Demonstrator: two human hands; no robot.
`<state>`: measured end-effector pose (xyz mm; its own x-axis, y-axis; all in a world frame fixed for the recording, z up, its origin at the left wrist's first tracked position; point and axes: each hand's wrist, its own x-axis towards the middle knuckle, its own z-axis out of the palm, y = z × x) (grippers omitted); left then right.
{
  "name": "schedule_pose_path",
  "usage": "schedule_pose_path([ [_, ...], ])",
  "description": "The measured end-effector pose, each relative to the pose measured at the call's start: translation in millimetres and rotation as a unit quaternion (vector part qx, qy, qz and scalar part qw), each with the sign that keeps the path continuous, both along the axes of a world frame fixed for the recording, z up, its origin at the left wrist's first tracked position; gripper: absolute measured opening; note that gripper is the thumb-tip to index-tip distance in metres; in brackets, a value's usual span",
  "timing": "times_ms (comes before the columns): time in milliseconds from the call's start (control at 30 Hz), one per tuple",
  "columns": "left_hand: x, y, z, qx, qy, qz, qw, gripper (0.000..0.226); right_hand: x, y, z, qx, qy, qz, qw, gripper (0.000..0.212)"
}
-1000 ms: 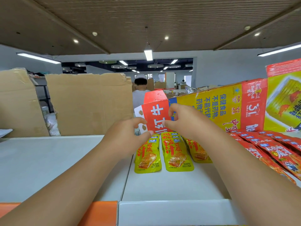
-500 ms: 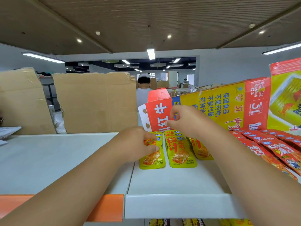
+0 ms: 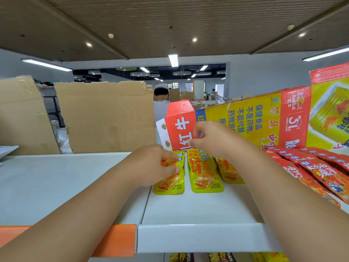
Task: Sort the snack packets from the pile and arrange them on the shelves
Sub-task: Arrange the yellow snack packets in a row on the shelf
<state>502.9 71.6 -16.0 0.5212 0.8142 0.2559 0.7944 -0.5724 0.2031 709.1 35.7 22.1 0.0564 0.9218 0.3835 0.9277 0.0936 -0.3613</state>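
Observation:
Three stacks of yellow snack packets lie side by side on the white top shelf. My left hand grips the top packets of the left stack, thumb on top. The middle stack lies free. My right hand hovers above the middle and right stacks with fingers curled and fingertips close together; whether it pinches anything is hidden. The right stack is partly behind my right forearm. Red snack packets fan out in a row at the right.
A red and yellow Red Bull carton stands behind the packets as a backing. Brown cardboard sheets stand at the back left. A person in a white cap stands beyond. More packets show on the shelf below.
My left hand has come down from in front of the carton onto the left yellow stack and taken hold of it. My right hand stays near the carton's lower edge.

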Motion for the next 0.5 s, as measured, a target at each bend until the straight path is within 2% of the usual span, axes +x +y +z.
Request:
schedule_pose_path([
  [100,0.3,0.0,-0.7,-0.012,-0.033,0.001,0.999,0.044,0.1,0.0,-0.6,-0.001,-0.002,-0.002,1.000,0.025],
  [500,1.4,0.8,-3.5,-0.033,-0.043,-0.002,0.999,0.047,-2.1,-1.2,0.1,-0.016,0.009,0.003,1.000,0.024],
])
